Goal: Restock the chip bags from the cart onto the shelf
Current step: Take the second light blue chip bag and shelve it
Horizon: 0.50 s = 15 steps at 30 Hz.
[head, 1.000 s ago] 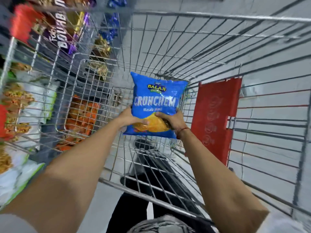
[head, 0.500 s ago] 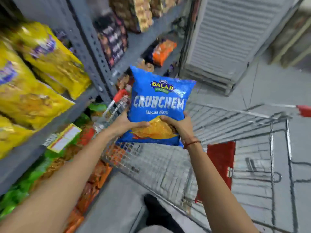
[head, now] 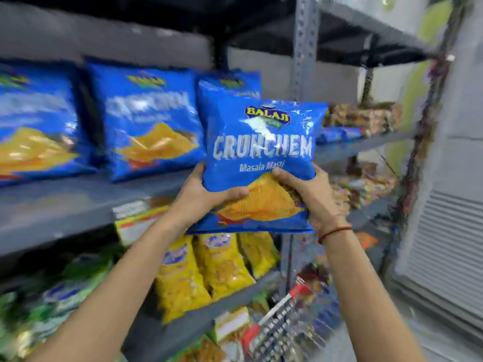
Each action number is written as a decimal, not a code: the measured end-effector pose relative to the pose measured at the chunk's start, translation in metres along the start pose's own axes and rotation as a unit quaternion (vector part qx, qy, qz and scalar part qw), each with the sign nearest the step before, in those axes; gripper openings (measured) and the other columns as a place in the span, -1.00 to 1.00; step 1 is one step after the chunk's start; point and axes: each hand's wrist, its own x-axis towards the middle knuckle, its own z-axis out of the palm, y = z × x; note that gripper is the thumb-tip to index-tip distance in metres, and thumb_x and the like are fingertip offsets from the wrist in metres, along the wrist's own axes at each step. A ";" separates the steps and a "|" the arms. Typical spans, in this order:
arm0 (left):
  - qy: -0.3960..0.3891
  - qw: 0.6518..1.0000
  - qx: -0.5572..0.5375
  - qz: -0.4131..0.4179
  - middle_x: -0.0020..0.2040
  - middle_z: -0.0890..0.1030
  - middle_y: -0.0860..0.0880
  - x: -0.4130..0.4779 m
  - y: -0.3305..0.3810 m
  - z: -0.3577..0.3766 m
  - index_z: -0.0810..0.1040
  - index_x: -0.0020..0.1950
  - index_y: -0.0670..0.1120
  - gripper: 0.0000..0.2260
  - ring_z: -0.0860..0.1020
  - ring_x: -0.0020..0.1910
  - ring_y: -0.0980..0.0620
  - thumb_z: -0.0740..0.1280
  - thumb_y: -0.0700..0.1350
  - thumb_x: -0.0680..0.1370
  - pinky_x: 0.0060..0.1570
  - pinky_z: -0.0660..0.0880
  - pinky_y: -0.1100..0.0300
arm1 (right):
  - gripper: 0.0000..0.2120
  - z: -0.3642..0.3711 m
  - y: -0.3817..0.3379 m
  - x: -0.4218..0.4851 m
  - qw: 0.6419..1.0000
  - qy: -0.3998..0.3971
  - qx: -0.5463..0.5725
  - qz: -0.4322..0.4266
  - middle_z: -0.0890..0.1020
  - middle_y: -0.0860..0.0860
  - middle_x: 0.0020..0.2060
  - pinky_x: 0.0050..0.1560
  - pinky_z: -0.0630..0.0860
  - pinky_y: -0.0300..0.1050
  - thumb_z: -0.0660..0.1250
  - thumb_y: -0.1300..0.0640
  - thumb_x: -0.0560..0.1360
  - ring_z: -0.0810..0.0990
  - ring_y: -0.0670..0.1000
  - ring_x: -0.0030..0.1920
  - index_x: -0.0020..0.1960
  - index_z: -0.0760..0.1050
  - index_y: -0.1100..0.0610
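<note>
Both hands grip one blue chip bag (head: 261,163) by its lower half: the left hand (head: 206,197) wraps the bottom left corner with the thumb laid across the front, and the right hand (head: 305,197) closes over the bottom right edge, fingers curled onto the printed chips. The bag stands upright, its long axis running from 6 to 12 o'clock, label facing the camera. The grey shelf (head: 78,202) it belongs on lies toward 9 o'clock from the hands, its front lip level with the wrists. A row of matching blue bags (head: 146,126) stands there, and the nearest one sits directly behind the held bag at 11 o'clock, partly covered by it. The left hand is nearer the shelf edge, so the placement likely means pushing forward and slightly left, keeping the bag upright. The cart (head: 285,325) sits low at 5 o'clock, blurred.
</note>
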 end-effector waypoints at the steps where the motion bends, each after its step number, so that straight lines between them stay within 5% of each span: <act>1: 0.022 1.000 0.001 0.012 0.14 0.63 0.09 -0.002 0.012 -0.019 0.45 0.21 0.08 -0.19 0.58 0.12 0.10 0.58 0.19 0.00 0.17 0.51 0.01 | -0.81 0.020 -0.011 0.007 1.000 -0.024 0.014 -0.014 0.72 -0.18 -0.37 -0.32 0.56 -0.37 0.54 0.24 0.24 0.67 -0.21 -0.32 -0.22 0.60 0.06; 3: 0.062 0.998 0.006 0.033 0.06 0.66 0.17 -0.006 0.034 -0.059 0.47 0.13 0.16 -0.27 0.61 0.05 0.19 0.59 0.20 0.00 0.04 0.56 0.16 | -0.71 0.061 -0.034 0.016 0.996 -0.065 0.041 -0.035 0.73 -0.16 -0.33 -0.30 0.57 -0.35 0.58 0.10 0.12 0.69 -0.18 -0.27 -0.19 0.62 0.07; 6: 0.114 0.992 0.019 0.056 0.01 0.66 0.22 -0.015 0.060 -0.118 0.46 0.14 0.14 -0.28 0.62 0.00 0.24 0.59 0.16 0.03 -0.13 0.56 0.34 | -0.30 0.124 -0.053 0.029 0.991 -0.111 0.059 -0.053 0.74 -0.15 -0.31 -0.31 0.57 -0.35 0.60 -0.09 -0.06 0.70 -0.16 -0.25 0.02 0.59 0.16; 10: 0.176 0.982 0.033 0.054 0.09 0.64 0.13 -0.028 0.074 -0.183 0.43 0.20 0.05 -0.22 0.62 0.02 0.19 0.63 0.11 0.05 -0.02 0.57 0.24 | 0.12 0.198 -0.058 0.042 0.985 -0.153 0.057 -0.051 0.69 0.00 0.00 -0.21 0.60 -0.25 0.60 -0.23 -0.18 0.69 -0.07 -0.07 0.28 0.40 0.20; 13: 0.218 0.972 0.060 0.057 0.06 0.63 0.15 -0.042 0.074 -0.229 0.43 0.20 0.00 -0.26 0.62 -0.05 0.26 0.60 0.06 0.08 -0.19 0.56 0.40 | 0.12 0.257 -0.056 0.045 0.977 -0.206 0.048 -0.030 0.61 0.10 0.16 0.08 0.62 -0.04 0.61 -0.26 -0.15 0.64 0.04 0.08 0.30 0.38 0.19; 15: 0.247 0.965 0.070 0.046 0.07 0.62 0.13 -0.048 0.070 -0.256 0.43 0.22 0.00 -0.22 0.62 -0.03 0.24 0.63 0.07 0.07 -0.20 0.54 0.39 | -0.10 0.290 -0.052 0.045 0.972 -0.229 0.033 -0.027 0.61 0.03 0.13 0.20 0.55 0.02 0.62 -0.19 -0.03 0.61 0.02 0.10 0.22 0.44 0.11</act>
